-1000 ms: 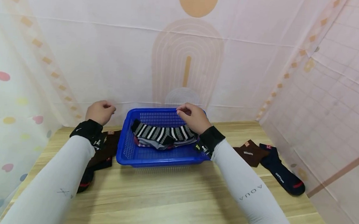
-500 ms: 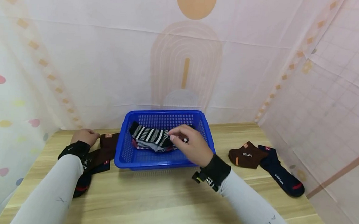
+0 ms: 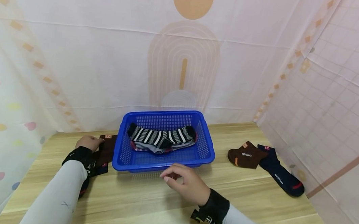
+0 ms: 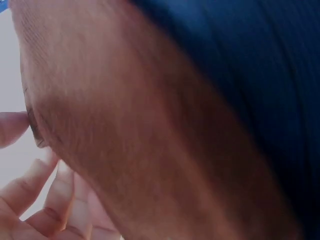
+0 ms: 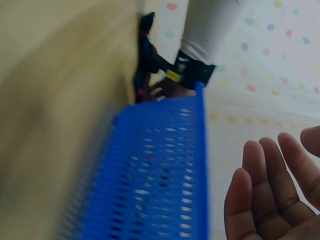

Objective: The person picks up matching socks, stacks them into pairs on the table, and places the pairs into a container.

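Left hand (image 3: 89,143): grip pinches a brown sock (image 3: 109,145) by its edge, left of the blue basket (image 3: 163,166). Right hand (image 3: 189,185): relaxed, empty. Advisable: take brown fabric only, leaving the adjoining navy sock (image 3: 101,169) undisturbed.

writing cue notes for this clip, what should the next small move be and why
Probably lift the brown sock with the left hand: that hand appears to pinch the sock's edge, while the right hand holds nothing. A second brown sock lies across the blue basket, perhaps its match.
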The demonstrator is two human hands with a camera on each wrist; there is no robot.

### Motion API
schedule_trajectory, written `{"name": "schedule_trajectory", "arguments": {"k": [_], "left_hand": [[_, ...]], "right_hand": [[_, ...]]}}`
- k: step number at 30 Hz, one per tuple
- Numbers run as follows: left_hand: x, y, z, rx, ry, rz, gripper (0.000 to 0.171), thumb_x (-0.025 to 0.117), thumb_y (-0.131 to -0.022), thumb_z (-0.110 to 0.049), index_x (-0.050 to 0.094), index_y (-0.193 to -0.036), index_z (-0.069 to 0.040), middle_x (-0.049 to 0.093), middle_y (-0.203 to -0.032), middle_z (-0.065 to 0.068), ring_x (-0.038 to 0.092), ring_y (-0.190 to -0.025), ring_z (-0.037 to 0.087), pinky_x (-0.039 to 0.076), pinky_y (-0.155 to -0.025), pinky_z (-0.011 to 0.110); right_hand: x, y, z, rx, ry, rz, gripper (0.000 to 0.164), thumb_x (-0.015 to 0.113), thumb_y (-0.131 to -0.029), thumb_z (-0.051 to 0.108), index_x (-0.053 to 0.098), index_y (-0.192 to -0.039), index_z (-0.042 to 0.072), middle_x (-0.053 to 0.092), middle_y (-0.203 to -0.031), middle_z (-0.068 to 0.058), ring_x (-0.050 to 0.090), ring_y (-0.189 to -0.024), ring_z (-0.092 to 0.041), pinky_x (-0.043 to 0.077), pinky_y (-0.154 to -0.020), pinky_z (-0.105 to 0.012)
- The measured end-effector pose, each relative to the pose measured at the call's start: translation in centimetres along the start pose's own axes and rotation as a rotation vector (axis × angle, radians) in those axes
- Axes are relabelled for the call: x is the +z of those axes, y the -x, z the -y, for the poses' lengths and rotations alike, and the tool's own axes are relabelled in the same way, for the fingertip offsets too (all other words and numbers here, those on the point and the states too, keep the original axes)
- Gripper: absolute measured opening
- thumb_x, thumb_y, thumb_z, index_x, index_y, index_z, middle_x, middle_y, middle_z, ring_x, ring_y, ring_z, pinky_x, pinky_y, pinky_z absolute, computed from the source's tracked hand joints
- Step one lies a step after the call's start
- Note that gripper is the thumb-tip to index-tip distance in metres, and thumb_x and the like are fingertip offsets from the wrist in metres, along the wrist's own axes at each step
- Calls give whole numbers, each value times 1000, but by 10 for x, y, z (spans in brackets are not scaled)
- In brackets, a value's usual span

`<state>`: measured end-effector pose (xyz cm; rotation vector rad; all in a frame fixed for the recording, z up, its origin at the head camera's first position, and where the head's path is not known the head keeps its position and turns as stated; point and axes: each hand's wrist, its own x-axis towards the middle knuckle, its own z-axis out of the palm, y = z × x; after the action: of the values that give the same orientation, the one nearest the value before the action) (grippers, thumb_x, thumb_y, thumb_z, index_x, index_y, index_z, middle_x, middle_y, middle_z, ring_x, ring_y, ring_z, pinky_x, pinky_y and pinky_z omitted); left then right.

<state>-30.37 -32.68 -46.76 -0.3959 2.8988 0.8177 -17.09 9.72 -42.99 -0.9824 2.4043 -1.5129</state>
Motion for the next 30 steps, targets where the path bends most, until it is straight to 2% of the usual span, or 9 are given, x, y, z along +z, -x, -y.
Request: {"name": "schedule_trajectory", "arguments": {"k": [3,5,11,14,16,18,21,24,30], "left_hand": [[2,-1,3,-5,60,-28,41,53,-99,-32,72,-102,4,67,-82,11,60,-84,29,45,-70,35],[3,-3,4,-11,108,-44,41,55,-99,-32,69,-110,5,67,-88,12,59,-87,30,44,-71,34],[1,-7,6,22,295,-72,39,62,-98,-35,64,-115,0,57,-65,-6,55,-63,13,45,-58,28],[-3,1,1,48,352,-101,40,62,-98,-37,62,-117,-2,63,-84,1,54,-69,10,48,-58,24],[-7,7,-5,69,356,-137,43,60,-99,-41,62,-119,-2,65,-105,10,56,-83,14,48,-65,24],[-12,14,-13,90,368,-194,45,60,-99,-41,64,-121,-2,62,-116,7,53,-92,11,46,-72,21],[-22,23,-24,118,417,-260,41,63,-98,-41,65,-115,-4,62,-104,-11,52,-92,4,43,-74,20],[-32,33,-36,153,467,-303,33,65,-98,-39,63,-108,-8,53,-86,-25,50,-82,-2,43,-70,17],[-46,54,-60,180,465,-400,27,64,-98,-39,61,-105,-13,54,-81,-24,51,-80,0,42,-70,18]], "right_hand": [[7,6,-7,30,-22,31,16,59,-103,27,71,-113,22,70,-106,4,61,-97,-4,53,-89,-23],[9,9,-11,37,-33,39,17,58,-104,27,71,-113,19,71,-106,1,61,-98,-4,53,-90,-23],[12,11,-16,53,-68,57,23,57,-104,28,71,-114,12,72,-106,-7,62,-97,-4,53,-92,-24],[12,12,-18,50,-81,61,24,57,-104,26,70,-115,9,71,-104,-11,63,-96,-4,53,-92,-24],[12,12,-19,44,-90,59,23,57,-104,25,70,-114,9,71,-103,-13,63,-95,-4,53,-92,-25],[12,12,-18,38,-95,58,22,57,-104,24,70,-114,10,71,-103,-15,63,-94,-4,54,-91,-25],[12,11,-15,38,-107,53,20,57,-104,23,70,-113,12,71,-103,-15,63,-94,-5,54,-90,-25],[10,10,-12,38,-127,35,18,57,-104,23,71,-112,14,72,-102,-13,64,-94,-8,54,-87,-25],[9,9,-9,10,-172,3,17,58,-104,21,70,-111,13,72,-100,-10,67,-92,-16,55,-83,-26]]}}
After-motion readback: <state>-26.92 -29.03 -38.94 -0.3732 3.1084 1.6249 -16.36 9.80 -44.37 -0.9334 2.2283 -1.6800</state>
